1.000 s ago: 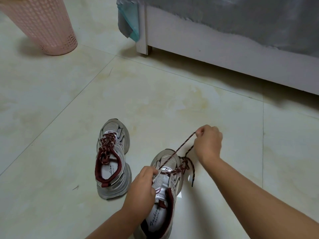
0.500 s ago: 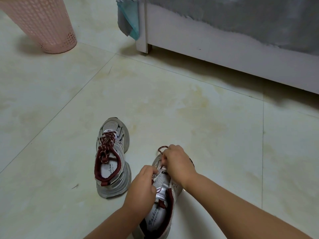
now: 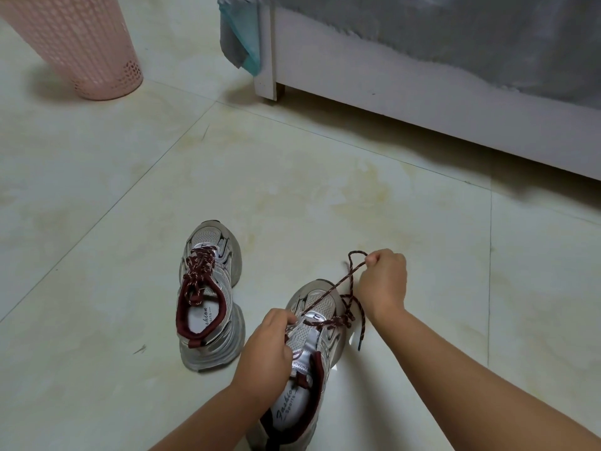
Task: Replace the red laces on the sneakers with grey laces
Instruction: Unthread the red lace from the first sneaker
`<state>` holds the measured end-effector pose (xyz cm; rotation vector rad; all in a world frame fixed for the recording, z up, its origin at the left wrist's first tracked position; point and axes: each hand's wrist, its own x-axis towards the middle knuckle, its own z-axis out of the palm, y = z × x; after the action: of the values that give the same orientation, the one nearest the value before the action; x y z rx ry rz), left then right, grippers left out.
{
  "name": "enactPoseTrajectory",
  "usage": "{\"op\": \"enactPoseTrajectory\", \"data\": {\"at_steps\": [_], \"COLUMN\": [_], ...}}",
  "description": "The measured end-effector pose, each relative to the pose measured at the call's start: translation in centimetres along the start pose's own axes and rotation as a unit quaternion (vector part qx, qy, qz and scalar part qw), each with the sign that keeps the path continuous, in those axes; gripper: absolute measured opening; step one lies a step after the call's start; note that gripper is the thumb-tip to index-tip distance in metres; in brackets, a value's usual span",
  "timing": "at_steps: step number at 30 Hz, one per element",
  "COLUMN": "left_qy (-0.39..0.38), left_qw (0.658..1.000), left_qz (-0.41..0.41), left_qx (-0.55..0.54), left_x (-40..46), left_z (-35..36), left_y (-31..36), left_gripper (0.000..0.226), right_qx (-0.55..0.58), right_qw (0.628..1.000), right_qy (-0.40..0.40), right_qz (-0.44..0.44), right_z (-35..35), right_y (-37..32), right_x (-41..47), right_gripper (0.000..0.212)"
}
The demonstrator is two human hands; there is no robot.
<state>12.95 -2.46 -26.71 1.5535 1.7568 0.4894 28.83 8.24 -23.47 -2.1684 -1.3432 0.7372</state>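
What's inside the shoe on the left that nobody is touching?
Inside the left sneaker you can see a white insole with printed writing and a dark red lining. The toe end is hidden under the tongue and red laces.

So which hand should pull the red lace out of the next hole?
Probably the right hand: it already pinches the red lace stretched from the near sneaker. The left hand steadies that sneaker.

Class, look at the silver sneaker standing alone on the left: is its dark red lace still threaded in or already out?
Still in. The dark red lace criss-crosses the eyelets of the silver left sneaker, untouched by either hand.
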Motion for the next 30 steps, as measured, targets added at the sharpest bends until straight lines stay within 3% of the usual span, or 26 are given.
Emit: {"op": "enactPoseTrajectory", "data": {"at_steps": [6, 9, 11, 13, 15, 17, 20, 22, 24, 28, 30], "left_qy": [0.001, 0.002, 0.000, -0.001, 0.002, 0.003, -0.004, -0.005, 0.000, 0.002, 0.002], "left_qw": [1.000, 1.000, 1.000, 1.000, 1.000, 1.000, 1.000, 1.000, 0.999, 0.999, 0.999], "left_qz": [-0.004, -0.007, -0.010, -0.012, -0.012, -0.011, -0.012, -0.018, -0.023, -0.006, -0.011], "left_qx": [0.007, 0.011, 0.012, 0.012, 0.004, -0.004, -0.013, -0.025, -0.035, -0.042, -0.041], "left_x": [0.0, 0.0, -0.1, -0.2, -0.2, -0.4, -0.9, -1.1, -1.2, -1.1, -1.4], "left_z": [0.0, 0.1, 0.1, 0.0, 0.1, 0.1, 0.2, 0.0, -0.3, -0.6, -0.6], "left_y": [0.2, 0.2, 0.2, 0.1, 0.1, 0.1, 0.1, 0.0, 0.0, 1.0, 1.2], "left_gripper": [0.044, 0.045, 0.045, 0.044, 0.043, 0.043, 0.042, 0.041, 0.040, 0.041, 0.041], "right_qx": [0.016, -0.106, -0.208, -0.229, -0.240, -0.261, -0.225, -0.129, -0.031, 0.074, 0.199], "right_qw": [0.996, 0.993, 0.966, 0.924, 0.878, 0.858, 0.899, 0.951, 0.978, 0.989, 0.970], "right_qy": [0.066, 0.048, -0.007, -0.112, -0.218, -0.252, -0.224, -0.209, -0.185, -0.128, -0.107], "right_qz": [0.050, -0.020, -0.153, -0.284, -0.353, -0.363, -0.301, -0.186, -0.088, 0.011, 0.085], "right_z": [-1.4, -1.7, -1.3, -0.3, 1.1, 2.2, 2.5, 2.1, 1.6, 1.5, 1.4], "right_y": [0.4, 0.9, 1.2, 1.0, 0.8, 0.6, 0.0, -0.4, -0.4, 0.1, -0.1], "right_x": [1.0, 0.2, -1.0, -2.5, -3.9, -4.9, -5.2, -4.8, -4.3, -4.9, -5.0], "right_gripper": [0.028, 0.032, 0.046, 0.047, 0.037, 0.025, 0.017, 0.024, 0.022, 0.023, 0.021]}}
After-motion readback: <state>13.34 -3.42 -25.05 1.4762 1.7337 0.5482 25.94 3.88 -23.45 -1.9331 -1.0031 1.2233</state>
